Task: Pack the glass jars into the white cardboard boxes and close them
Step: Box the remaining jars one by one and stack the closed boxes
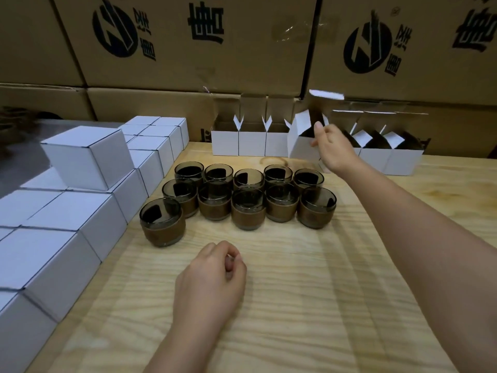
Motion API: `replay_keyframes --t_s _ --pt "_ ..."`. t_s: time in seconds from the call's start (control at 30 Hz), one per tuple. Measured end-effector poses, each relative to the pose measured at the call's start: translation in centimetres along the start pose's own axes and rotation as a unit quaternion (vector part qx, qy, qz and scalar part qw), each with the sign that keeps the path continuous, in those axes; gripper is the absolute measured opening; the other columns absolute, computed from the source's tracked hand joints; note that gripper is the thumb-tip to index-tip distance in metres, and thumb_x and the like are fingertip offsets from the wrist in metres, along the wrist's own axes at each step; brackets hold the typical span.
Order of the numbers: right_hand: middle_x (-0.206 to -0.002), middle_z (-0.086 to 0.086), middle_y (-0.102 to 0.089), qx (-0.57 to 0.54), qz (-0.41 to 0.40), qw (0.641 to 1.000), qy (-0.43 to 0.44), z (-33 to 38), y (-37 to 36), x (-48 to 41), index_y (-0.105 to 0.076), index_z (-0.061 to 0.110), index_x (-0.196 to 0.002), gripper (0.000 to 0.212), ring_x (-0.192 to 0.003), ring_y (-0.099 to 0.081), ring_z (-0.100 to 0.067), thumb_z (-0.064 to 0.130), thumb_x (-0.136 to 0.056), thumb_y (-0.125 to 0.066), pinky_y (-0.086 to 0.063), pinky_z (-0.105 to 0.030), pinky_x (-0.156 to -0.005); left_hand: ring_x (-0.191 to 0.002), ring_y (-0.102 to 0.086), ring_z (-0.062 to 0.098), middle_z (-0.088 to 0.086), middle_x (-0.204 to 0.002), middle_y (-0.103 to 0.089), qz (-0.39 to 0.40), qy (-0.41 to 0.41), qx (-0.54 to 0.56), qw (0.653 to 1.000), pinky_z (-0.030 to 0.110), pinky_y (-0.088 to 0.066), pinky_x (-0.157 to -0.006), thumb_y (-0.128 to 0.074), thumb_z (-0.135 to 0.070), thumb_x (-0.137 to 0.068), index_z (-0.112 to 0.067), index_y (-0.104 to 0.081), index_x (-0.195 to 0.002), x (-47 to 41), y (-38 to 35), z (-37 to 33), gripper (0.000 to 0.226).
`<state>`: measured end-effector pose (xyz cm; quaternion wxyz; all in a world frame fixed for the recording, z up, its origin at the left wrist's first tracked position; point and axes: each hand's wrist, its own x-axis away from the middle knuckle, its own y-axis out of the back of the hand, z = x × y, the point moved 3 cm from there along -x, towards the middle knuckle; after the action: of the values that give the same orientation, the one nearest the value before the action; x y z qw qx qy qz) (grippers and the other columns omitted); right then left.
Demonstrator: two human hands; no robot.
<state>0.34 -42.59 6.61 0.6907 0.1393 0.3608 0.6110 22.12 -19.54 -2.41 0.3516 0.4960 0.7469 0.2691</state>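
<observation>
Several smoky glass jars with brown sleeves stand grouped in the middle of the wooden table. Behind them runs a row of open white cardboard boxes with their flaps up. My right hand reaches to the back and grips one open box, which is tilted and has its lid flap raised. My left hand hovers low over the near table with loosely curled fingers, holding nothing.
Closed white boxes are stacked along the left side, one sitting on top. More open boxes stand at the back right. Large brown cartons form a wall behind the table.
</observation>
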Motion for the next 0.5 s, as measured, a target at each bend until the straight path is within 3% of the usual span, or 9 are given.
replay_keyframes --t_s 0.1,0.27,0.37,0.43,0.5 --pt "-0.102 0.005 -0.051 -0.021 -0.070 0.996 0.048 3.1 2.9 2.1 -0.057 0.014 -0.094 0.042 -0.095 -0.048 -0.014 0.044 -0.102 -0.029 -0.035 -0.024 -0.070 -0.073 -0.052 -0.002 -0.016 -0.075 -0.055 0.004 0.002 0.018 1.000 0.027 -0.036 -0.063 -0.053 -0.039 -0.085 -0.035 -0.055 -0.088 0.0 0.0 0.0 0.006" --pt "-0.096 0.010 -0.049 -0.042 -0.123 0.986 0.101 7.3 5.9 9.1 -0.066 0.015 -0.079 0.043 -0.083 -0.046 0.000 0.037 -0.102 -0.036 -0.034 -0.017 -0.069 -0.089 -0.055 -0.001 -0.023 -0.103 -0.054 0.034 -0.020 0.105 0.994 0.034 -0.044 -0.079 -0.035 -0.082 -0.068 -0.049 -0.035 -0.124 0.1 0.3 -0.4 0.065" --pt "-0.083 0.013 -0.052 -0.085 -0.143 0.980 0.108 8.5 5.9 15.2 -0.067 0.015 -0.070 0.043 -0.077 -0.048 0.005 0.031 -0.101 -0.040 -0.033 -0.011 -0.065 -0.106 -0.053 0.001 -0.023 -0.126 -0.047 0.036 -0.059 0.193 0.979 0.033 -0.041 -0.085 -0.030 -0.091 -0.065 -0.056 -0.020 -0.136 0.4 0.6 -0.6 0.080" --pt "-0.078 0.006 -0.054 -0.086 -0.156 0.976 0.122 8.9 4.6 19.1 -0.066 0.008 -0.065 0.043 -0.072 -0.050 -0.001 0.025 -0.098 -0.045 -0.034 -0.018 -0.064 -0.113 -0.050 0.003 -0.020 -0.133 -0.045 0.038 -0.089 0.260 0.961 0.032 -0.040 -0.091 -0.030 -0.093 -0.065 -0.057 -0.018 -0.140 0.5 0.7 -0.8 0.084" --pt "-0.074 -0.003 -0.056 -0.062 -0.172 0.974 0.131 9.0 2.4 22.3 -0.061 -0.001 -0.061 0.039 -0.071 -0.051 -0.017 0.018 -0.093 -0.048 -0.032 -0.026 -0.064 -0.118 -0.049 0.002 -0.019 -0.133 -0.046 0.048 -0.113 0.314 0.942 0.033 -0.042 -0.096 -0.035 -0.089 -0.069 -0.055 -0.017 -0.139 0.7 0.8 -1.0 0.081"
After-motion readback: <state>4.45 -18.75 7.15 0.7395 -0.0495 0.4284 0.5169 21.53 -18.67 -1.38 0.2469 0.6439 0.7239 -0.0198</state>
